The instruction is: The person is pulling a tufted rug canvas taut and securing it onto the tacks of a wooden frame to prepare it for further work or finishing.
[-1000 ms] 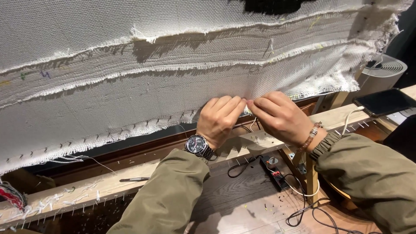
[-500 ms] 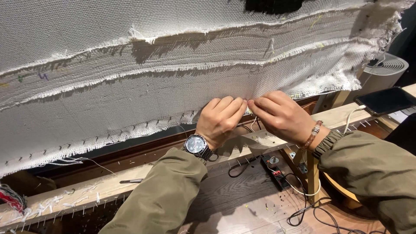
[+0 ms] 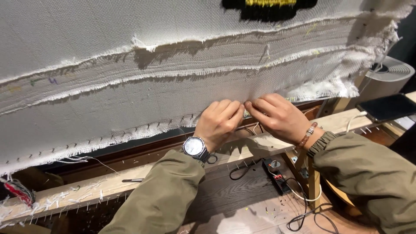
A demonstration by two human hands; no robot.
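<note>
The white woven backing cloth [image 3: 173, 95] hangs above and before both hands; it looks light, soft and fraying, best held at its lower hem. The left hand [image 3: 219, 123] and right hand [image 3: 279, 117] meet there, knuckles up, fingers pinching the hem above the wooden rail [image 3: 255, 149].

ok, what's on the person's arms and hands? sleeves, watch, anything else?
Both arms wear olive-green sleeves with ribbed cuffs. The left hand is bare, with a round silver wristwatch, pale dial, on a dark strap. The right hand is bare too, with a beaded bracelet of reddish and pale beads. No gloves, no rings visible.
</note>
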